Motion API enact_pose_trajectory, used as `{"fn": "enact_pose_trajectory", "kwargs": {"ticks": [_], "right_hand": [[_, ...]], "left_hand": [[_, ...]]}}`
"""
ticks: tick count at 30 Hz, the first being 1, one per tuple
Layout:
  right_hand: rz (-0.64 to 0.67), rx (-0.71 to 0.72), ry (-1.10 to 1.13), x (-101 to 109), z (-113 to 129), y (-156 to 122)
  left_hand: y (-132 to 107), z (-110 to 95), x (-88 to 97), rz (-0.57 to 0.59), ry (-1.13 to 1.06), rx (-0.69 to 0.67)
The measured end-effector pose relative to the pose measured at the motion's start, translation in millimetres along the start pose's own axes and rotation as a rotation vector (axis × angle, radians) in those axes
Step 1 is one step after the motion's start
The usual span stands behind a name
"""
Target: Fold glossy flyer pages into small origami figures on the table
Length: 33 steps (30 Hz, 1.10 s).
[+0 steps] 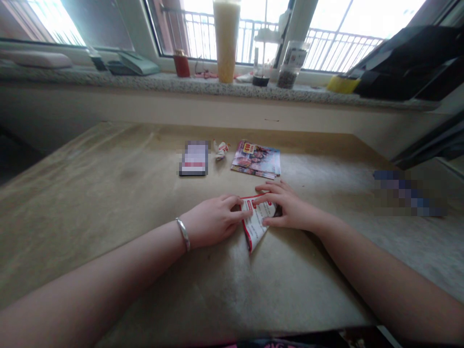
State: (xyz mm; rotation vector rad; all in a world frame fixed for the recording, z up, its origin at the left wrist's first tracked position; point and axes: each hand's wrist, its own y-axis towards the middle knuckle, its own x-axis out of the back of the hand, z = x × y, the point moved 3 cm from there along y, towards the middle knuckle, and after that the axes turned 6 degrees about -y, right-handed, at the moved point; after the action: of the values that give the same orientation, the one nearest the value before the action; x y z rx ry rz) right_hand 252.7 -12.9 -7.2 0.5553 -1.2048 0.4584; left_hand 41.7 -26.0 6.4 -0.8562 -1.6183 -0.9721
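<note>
A folded paper sheet, white with red edging and printed text, lies on the table as a rough triangle pointing toward me. My left hand, with a silver bangle on the wrist, grips the left side of the paper, its index finger across the top face. From the right, my right hand holds the paper's other edge, its fingers over the upper part and its thumb lower down. The paper's right edge is partly hidden under those fingers.
Beyond my hands lie a blurred phone-like object, a crumpled paper piece and a stack of colourful printed leaflets. The windowsill carries a tall yellowish container, a red jar and clear containers. A pixelated object lies far right.
</note>
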Motion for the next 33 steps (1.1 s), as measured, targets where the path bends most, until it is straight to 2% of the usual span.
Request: {"fn": "enact_pose_trajectory", "kwargs": {"ticks": [12,27,33], "right_hand": [[0.013,-0.016,0.023,-1.7,-2.3,-2.3],[-0.013,-0.051,0.028,-1.7,-12.7,-6.0],[0.008,-0.060,0.021,-1.7,-14.1,-7.1]], "left_hand": [[-0.1,1.9,2.1,0.012,-0.045,-0.066],[-0.4,1.1,3.2,-0.052,-0.118,-0.126],[0.3,2.8,1.0,0.026,-0.130,-0.098]]}}
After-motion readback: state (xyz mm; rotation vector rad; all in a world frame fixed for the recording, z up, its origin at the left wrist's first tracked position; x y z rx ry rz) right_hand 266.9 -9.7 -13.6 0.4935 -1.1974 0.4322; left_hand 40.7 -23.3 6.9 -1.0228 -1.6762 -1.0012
